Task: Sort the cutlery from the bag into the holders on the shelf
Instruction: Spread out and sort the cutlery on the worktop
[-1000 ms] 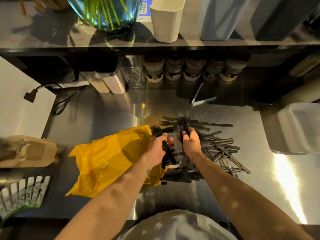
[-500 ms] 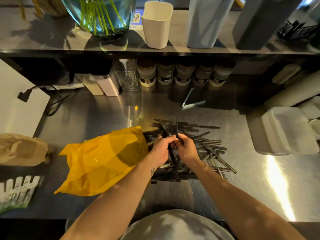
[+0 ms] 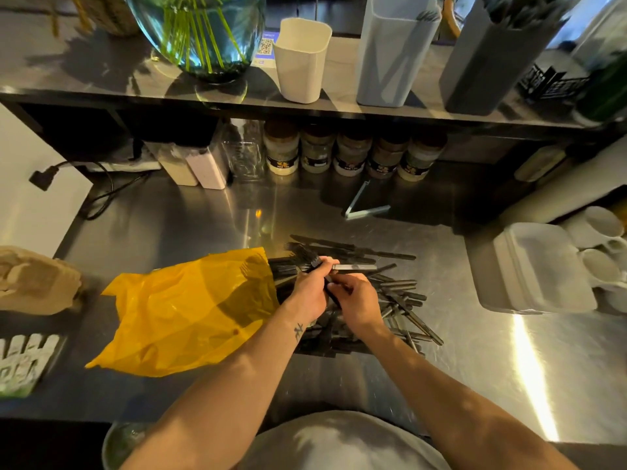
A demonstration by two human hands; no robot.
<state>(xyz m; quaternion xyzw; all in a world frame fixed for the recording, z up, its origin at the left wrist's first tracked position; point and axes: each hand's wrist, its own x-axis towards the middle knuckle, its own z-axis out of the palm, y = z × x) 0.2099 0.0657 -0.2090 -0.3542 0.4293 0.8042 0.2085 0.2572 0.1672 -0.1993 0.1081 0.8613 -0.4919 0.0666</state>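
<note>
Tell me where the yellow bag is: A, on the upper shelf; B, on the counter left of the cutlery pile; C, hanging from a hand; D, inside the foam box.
B: the yellow bag lies on the steel counter, left of the cutlery pile.

Stainless steel counter (image 3: 176, 232) fills mid-frame, scuffed and reflective. Dark shelf (image 3: 84, 83) runs across at 12 o'clock, with deep shadow beneath it. White panel (image 3: 27, 212) at 9 o'clock. Narrow sunlight streak (image 3: 532, 371) on the steel at 4 o'clock. Pale brightness (image 3: 607, 25) at 1 o'clock, possibly a window; too blurred to confirm. Light overall warm and low.
</note>
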